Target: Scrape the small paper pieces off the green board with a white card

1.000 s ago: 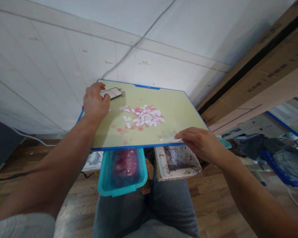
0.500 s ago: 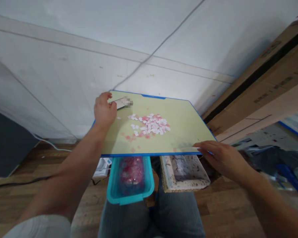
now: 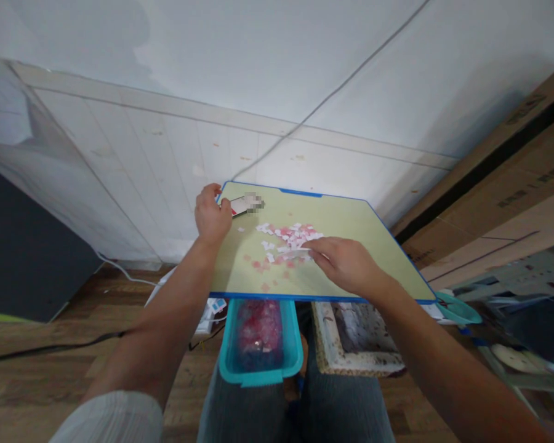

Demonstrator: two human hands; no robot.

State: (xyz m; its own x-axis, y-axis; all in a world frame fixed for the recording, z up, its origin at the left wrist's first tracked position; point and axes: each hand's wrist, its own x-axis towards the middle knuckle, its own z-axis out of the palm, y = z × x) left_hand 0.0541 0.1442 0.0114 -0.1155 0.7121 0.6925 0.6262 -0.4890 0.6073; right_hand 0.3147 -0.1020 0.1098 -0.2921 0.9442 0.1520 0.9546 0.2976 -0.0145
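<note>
Ctr frame, my R hand [image 3: 344, 261] pinches a white strip [image 3: 297, 253] at paper bits [image 3: 299, 234]; best kept low. L hand [image 3: 212, 214], by smartphone [image 3: 240, 206]: grip unclear.

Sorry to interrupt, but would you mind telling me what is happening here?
A person's right hand holds a thin white strip at the small white and pink pieces scattered on the board. The left hand is at the phone, near the board's left edge. By the near edge are a teal bin and a basket.
</note>
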